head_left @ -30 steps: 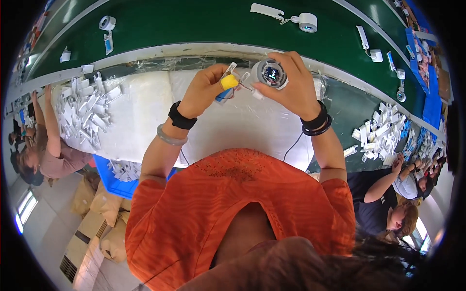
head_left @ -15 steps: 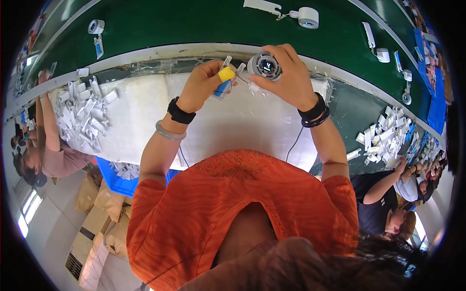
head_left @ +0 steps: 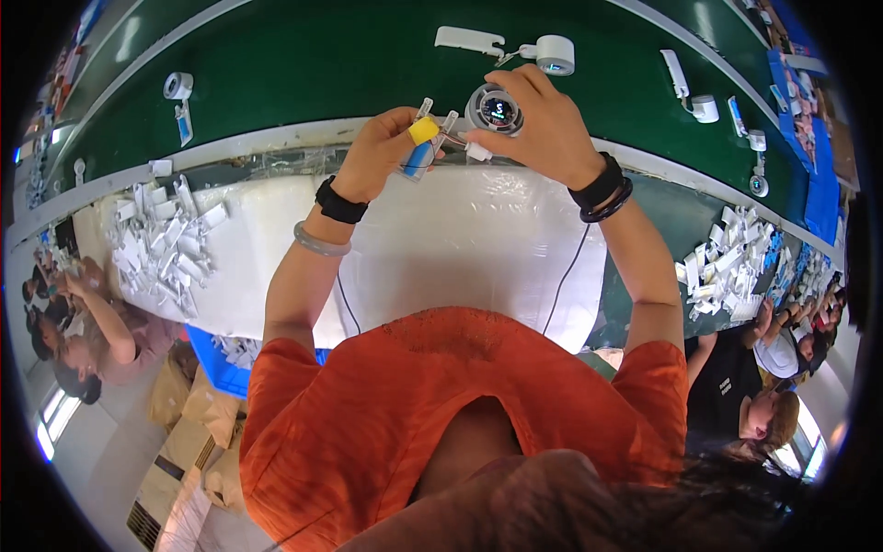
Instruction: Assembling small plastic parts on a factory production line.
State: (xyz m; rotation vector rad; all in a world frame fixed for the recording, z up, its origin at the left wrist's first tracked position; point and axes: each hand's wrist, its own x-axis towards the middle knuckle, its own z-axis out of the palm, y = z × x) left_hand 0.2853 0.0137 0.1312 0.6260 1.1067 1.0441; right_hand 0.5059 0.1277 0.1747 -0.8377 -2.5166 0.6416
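My left hand [head_left: 372, 155] is closed on a white-and-clear plastic part that carries a blue battery-like block [head_left: 417, 160] and a yellow piece [head_left: 423, 130]. In my right hand [head_left: 555, 131] is a round grey-white device [head_left: 494, 109], its dark face turned up with a lit display. Thin wires [head_left: 454, 138] run between the two pieces. A small white connector-like piece [head_left: 477, 151] sits below the device by my right thumb. Both hands are above the bench's far edge, beside the green belt.
Piles of white plastic parts lie left [head_left: 164, 241] and right [head_left: 731, 262]. On the green belt [head_left: 322, 64] are similar devices, one [head_left: 555, 55] just beyond my right hand. White sheeting [head_left: 460, 239] covers the bench before me. People work on both sides; a blue crate [head_left: 213, 362] stands lower left.
Both hands have moved slightly, still holding the same pieces. The display shows a different lit pattern, and the belt's devices appear shifted left and down. The person at left has changed arm position.
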